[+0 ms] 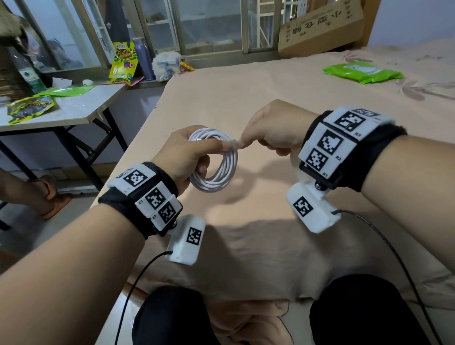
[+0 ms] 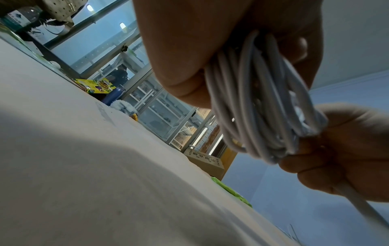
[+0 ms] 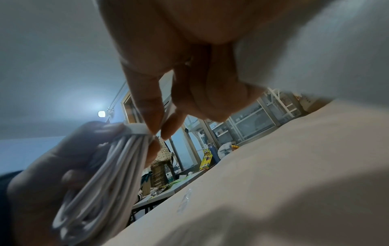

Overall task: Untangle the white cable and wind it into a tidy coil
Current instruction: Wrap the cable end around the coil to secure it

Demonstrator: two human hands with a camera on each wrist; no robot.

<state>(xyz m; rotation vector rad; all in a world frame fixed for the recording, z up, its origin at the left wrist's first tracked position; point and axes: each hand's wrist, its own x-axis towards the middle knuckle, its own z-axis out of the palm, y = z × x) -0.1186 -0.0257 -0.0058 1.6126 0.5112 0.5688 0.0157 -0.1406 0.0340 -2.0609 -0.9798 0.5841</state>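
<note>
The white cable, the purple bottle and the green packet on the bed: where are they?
white cable [image 1: 216, 181], head view, lower arc of the coil.
purple bottle [image 1: 143, 59], head view, middle of its body.
green packet [image 1: 362, 72], head view, its top face.

I hold the coil [image 1: 213, 160] above the bed [image 1: 257, 99], left hand [image 1: 184, 155] on its left, right hand [image 1: 274, 126] at its right edge. A table [image 1: 72, 108] stands left of the bed; a packet [image 1: 362, 72] lies far right on it, a box [image 1: 322, 24] behind.

A peach-coloured bed [image 1: 270, 93] carries a green packet [image 1: 363, 72] at its far right. Beside it, a grey tabletop [image 1: 72, 108] holds snack bags [image 1: 30, 108]; a purple bottle [image 1: 143, 59] stands on the windowsill.
</note>
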